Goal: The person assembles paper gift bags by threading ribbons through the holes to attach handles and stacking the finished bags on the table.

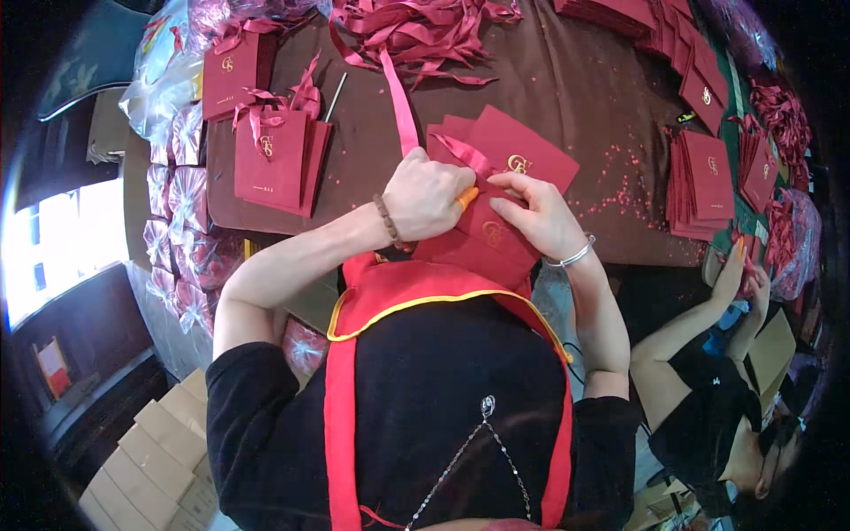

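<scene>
My left hand [431, 196] is closed in a fist at the top of a dark red paper gift bag [492, 232] with gold print. A pink ribbon [397, 104] runs into this fist from the far side, and something orange [468, 197] shows at its fingers. With thumb and fingers my right hand [538, 215] pinches the same bag near its upper edge; what else lies between those fingers is hidden. Further red bags [531, 146] lie just beyond both hands, with a ribbon loop [462, 152] across them.
A brown-covered table [584, 106] carries a tangled ribbon pile [416, 35]. Ribboned bags [270, 164] stand at left, stacked bags [701, 181] at right, among scattered red bits [624, 181]. Another person's hands [742, 276] work at far right. Cartons [146, 460] stand lower left.
</scene>
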`<state>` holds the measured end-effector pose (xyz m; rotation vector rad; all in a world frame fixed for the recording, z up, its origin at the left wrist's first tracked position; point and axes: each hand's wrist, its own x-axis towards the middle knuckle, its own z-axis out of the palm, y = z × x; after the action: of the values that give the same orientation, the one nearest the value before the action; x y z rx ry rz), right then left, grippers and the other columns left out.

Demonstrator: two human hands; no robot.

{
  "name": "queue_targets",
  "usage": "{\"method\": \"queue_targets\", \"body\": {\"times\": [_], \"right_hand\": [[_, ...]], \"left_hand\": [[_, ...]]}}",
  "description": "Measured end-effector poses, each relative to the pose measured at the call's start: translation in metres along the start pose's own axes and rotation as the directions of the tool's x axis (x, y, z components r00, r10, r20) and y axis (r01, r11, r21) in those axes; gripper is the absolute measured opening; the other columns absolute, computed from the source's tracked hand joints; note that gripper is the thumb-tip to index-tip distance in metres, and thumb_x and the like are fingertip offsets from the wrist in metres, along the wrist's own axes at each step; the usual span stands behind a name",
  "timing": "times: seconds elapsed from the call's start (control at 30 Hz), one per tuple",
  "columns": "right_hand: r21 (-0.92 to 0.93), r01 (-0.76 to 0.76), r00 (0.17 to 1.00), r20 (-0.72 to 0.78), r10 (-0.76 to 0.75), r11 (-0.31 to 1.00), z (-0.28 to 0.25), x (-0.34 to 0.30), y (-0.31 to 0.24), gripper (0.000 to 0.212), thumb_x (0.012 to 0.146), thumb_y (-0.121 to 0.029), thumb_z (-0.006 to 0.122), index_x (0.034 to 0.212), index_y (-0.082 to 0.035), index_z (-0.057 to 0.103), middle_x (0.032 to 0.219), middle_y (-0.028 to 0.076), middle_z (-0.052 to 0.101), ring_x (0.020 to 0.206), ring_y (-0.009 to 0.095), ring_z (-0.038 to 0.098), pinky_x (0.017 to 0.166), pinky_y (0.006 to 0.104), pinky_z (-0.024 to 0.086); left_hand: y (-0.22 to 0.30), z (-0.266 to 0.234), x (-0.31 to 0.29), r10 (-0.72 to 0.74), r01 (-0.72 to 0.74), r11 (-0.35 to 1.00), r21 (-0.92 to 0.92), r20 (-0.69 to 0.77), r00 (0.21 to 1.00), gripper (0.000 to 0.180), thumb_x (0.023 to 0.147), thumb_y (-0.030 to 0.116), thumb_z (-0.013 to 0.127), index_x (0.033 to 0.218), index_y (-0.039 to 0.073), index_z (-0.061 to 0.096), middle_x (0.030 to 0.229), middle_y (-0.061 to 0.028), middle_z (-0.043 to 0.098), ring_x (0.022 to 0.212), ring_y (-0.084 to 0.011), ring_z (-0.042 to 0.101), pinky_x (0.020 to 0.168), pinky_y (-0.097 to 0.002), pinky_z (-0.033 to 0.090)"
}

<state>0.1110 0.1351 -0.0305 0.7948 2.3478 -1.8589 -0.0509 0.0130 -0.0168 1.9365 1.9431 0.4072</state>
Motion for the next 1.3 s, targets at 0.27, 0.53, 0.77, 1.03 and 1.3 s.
{"method": "queue_targets", "body": {"times": [0.27, 0.53, 0.77, 1.03, 1.3], "right_hand": [[0.096, 0.063, 0.998, -0.027, -0.061, 0.993, 0.004, -0.001, 0.001, 0.029, 0.080, -0.013, 0.060, 0.108, -0.004, 0.058, 0.096, 0.017, 0.065, 0.093, 0.027, 0.064, 0.079, 0.0339, 0.049], [-0.203, 0.091, 0.985, -0.125, -0.118, 0.975, 0.007, -0.005, -0.005, 0.026, 0.081, -0.018, 0.060, 0.105, -0.008, 0.055, 0.093, 0.016, 0.065, 0.088, 0.032, 0.063, 0.074, 0.0400, 0.050], [-0.213, 0.072, 0.987, -0.127, -0.101, 0.974, 0.005, -0.008, -0.009, 0.025, 0.081, -0.018, 0.060, 0.102, -0.006, 0.051, 0.090, 0.018, 0.065, 0.086, 0.033, 0.063, 0.071, 0.0415, 0.049], [-0.264, 0.177, 0.962, -0.159, -0.223, 0.948, 0.008, -0.012, -0.018, 0.019, 0.079, -0.017, 0.063, 0.093, -0.006, 0.055, 0.080, 0.014, 0.066, 0.075, 0.031, 0.064, 0.065, 0.0395, 0.050], [-0.452, 0.283, 0.912, -0.147, -0.383, 0.846, 0.017, -0.021, -0.022, 0.016, 0.078, -0.016, 0.065, 0.090, -0.008, 0.057, 0.076, 0.008, 0.065, 0.069, 0.024, 0.061, 0.071, 0.0333, 0.041]], "left_hand": [[0.015, 0.012, 0.002, 0.117, -0.071, 0.972, 0.223, -0.197, 0.973, 0.006, 0.071, 0.013, 0.057, 0.073, 0.009, 0.053, 0.061, -0.0045, 0.053, 0.059, -0.0209, 0.056, 0.066, -0.0356, 0.033], [0.009, 0.003, -0.006, 0.139, -0.123, 0.945, 0.302, -0.031, 0.990, 0.010, 0.075, 0.019, 0.055, 0.081, 0.011, 0.053, 0.074, -0.0022, 0.054, 0.075, -0.0193, 0.055, 0.070, -0.0382, 0.035], [0.013, -0.001, 0.000, 0.171, -0.116, 0.940, 0.319, -0.151, 0.974, 0.012, 0.073, 0.021, 0.059, 0.081, 0.013, 0.054, 0.078, -0.0020, 0.051, 0.080, -0.0188, 0.053, 0.073, -0.0370, 0.036], [-0.019, -0.019, 0.025, 0.022, -0.001, 0.984, -0.179, 0.118, 0.993, 0.014, 0.081, 0.027, 0.056, 0.084, 0.017, 0.066, 0.095, 0.0008, 0.057, 0.104, -0.0231, 0.047, 0.078, -0.0441, 0.035], [-0.049, -0.018, 0.065, 0.339, 0.247, 0.694, -0.677, 0.609, 0.717, 0.023, 0.076, 0.013, 0.052, 0.083, -0.007, 0.061, 0.099, -0.0153, 0.060, 0.089, -0.0236, 0.056, 0.080, -0.0318, 0.044]]}}
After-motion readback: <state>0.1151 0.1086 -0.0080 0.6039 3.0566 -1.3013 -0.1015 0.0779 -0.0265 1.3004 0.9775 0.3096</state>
